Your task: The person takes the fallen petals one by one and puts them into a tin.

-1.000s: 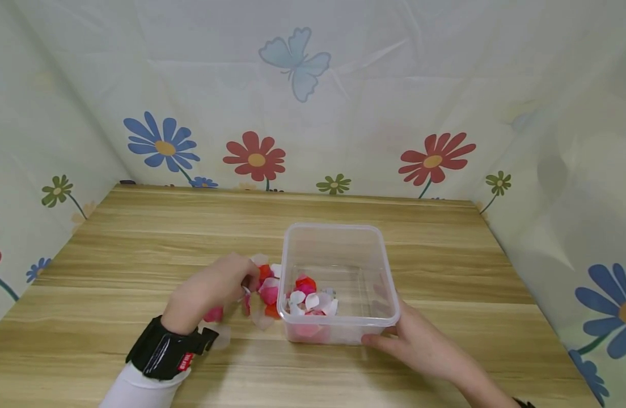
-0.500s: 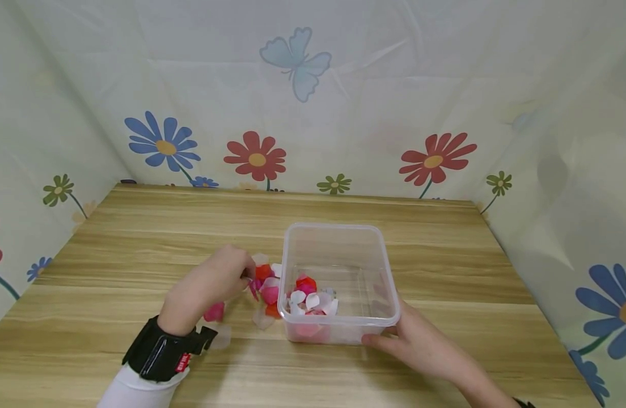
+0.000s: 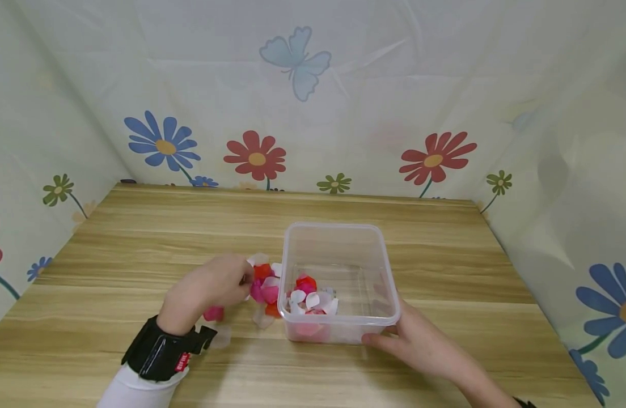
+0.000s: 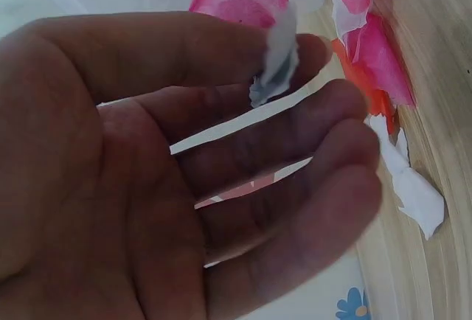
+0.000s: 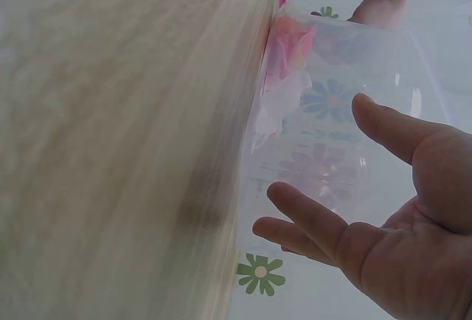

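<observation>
A clear square plastic box (image 3: 343, 328) stands on the table with white, pink and red petals (image 3: 312, 300) in its left part. Just left of it lies a loose pile of artificial petals (image 3: 269, 293). My left hand (image 3: 208, 290) is at that pile's left edge. In the left wrist view, a small white petal (image 4: 279, 58) is pinched at the thumb and forefinger, the other fingers loosely bent. My right hand (image 3: 420, 343) rests against the box's right front corner. Its fingers (image 5: 306, 213) look relaxed and spread in the right wrist view; the box partly hides them in the head view.
A pink petal (image 3: 214, 313) and a pale, see-through petal (image 3: 221, 336) lie apart near the left wrist. The wood-grain table (image 3: 190, 226) is bordered by a flowered cloth backdrop (image 3: 343, 102) at the back and both sides.
A dark pink petal that was at my left fingertips now lies in the pile. The left hand has dipped slightly. My right hand and the box have stayed put.
</observation>
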A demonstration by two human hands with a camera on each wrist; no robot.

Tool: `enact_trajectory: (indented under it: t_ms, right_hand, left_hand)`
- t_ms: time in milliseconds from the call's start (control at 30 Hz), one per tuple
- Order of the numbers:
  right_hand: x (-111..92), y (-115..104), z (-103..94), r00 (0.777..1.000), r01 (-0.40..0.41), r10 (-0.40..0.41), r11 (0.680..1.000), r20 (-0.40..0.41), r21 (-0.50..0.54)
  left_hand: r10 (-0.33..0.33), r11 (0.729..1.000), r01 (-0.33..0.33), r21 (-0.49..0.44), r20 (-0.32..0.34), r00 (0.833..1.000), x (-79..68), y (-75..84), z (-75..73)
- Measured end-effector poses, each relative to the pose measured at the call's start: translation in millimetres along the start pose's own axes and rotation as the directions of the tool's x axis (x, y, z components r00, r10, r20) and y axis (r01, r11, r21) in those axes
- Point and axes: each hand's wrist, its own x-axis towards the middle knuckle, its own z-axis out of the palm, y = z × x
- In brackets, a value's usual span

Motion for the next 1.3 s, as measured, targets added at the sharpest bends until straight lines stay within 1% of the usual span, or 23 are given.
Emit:
enact_trajectory:
  t_ms: [133,233,333,533,700,767,833,933,1033,1100,1167,1233,1300]
  right_hand:
    - [0,1,0.2,1.000,0.001,-0.001,1.000,0.001,-0.003]
    - [0,1,0.2,1.000,0.006,-0.006,1.000,-0.001,-0.011]
    - [0,2,0.2,1.000,0.023,-0.023,1.000,0.002,-0.019]
    - [-1,2,-0.1,0.999,0.038,-0.038,0.999,0.007,-0.027]
    - [-1,1,-0.2,1.000,0.025,-0.025,0.999,-0.001,-0.031]
    - [-1,1,-0.2,1.000,0.020,-0.020,0.999,-0.003,-0.027]
    - [-1,1,-0.1,1.000,0.020,-0.020,1.000,-0.006,-0.024]
    - [-1,1,-0.1,1.000,0.021,-0.021,1.000,-0.006,-0.015]
    - [-1,1,0.0,1.000,0.022,-0.022,1.000,-0.008,-0.020]
    - [-1,1,-0.2,1.000,0.019,-0.019,1.000,-0.008,-0.022]
    - [-1,1,-0.5,1.000,0.016,-0.016,1.000,-0.007,-0.022]
    - [-1,0,-0.8,1.000,0.012,-0.012,1.000,-0.005,-0.020]
    - [-1,0,-1.0,1.000,0.011,-0.011,1.000,-0.005,-0.024]
  left_hand:
    - [-0.069,0.997,0.070,-0.029,0.062,0.996,0.7,0.5,2.4]
    - [-0.114,0.992,0.117,-0.043,0.067,0.991,1.7,0.2,3.4]
    - [-0.124,0.991,0.126,-0.043,0.047,0.991,2.4,-0.9,3.6]
    - [-0.092,0.996,0.092,-0.002,0.038,0.995,2.5,-4.4,2.9]
    - [-0.142,0.990,0.143,-0.011,0.049,0.989,2.2,-3.9,1.3]
    - [-0.150,0.989,0.150,-0.009,0.036,0.988,2.4,-3.1,0.1]
    - [-0.132,0.991,0.132,-0.003,0.004,0.991,3.5,-2.4,-1.0]
    - [-0.099,0.995,0.099,-0.008,-0.062,0.993,5.4,-0.5,-2.4]
    - [-0.053,0.998,0.048,-0.039,-0.148,0.988,6.3,2.0,-4.0]
    - [-0.017,0.999,0.007,-0.048,-0.216,0.976,6.5,3.9,-5.0]
    - [0.037,0.998,-0.049,-0.035,-0.292,0.956,6.5,5.7,-6.1]
    - [0.090,0.995,-0.101,-0.009,-0.376,0.922,7.1,8.3,-6.4]
    - [0.148,0.988,-0.152,0.029,-0.455,0.878,7.1,12.0,-6.3]
